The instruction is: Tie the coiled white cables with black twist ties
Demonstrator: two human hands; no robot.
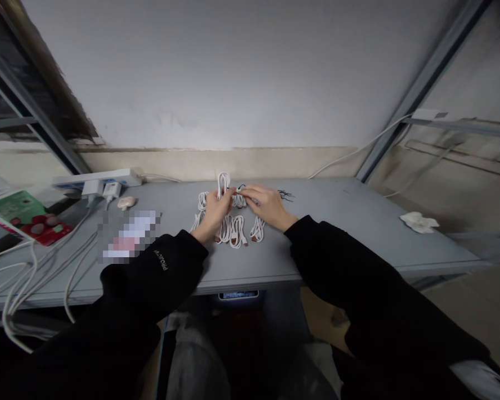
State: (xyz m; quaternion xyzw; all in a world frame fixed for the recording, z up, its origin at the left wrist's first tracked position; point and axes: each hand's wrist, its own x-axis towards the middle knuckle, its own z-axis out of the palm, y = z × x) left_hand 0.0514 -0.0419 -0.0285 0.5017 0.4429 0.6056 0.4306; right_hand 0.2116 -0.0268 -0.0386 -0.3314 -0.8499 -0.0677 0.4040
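Note:
Several coiled white cables [236, 230] lie side by side on the grey table [337, 233], their connector ends toward me. My left hand [214, 214] and my right hand [266, 205] meet above the middle of the row. Their fingertips pinch a white cable loop [237, 195] from either side, though the fingers hide part of it. A taller white loop [223, 185] stands up just behind my left hand. Thin black wires [285, 194] lie beyond my right hand.
At the table's back left stands a white power strip [95, 180] with plugs in it, and white leads [33, 272] hang over the front edge. Nearby are a small pale case [126, 202], a pixelated patch [129, 236], a green-and-red package [25, 216] and, at right, crumpled tissue [419, 222].

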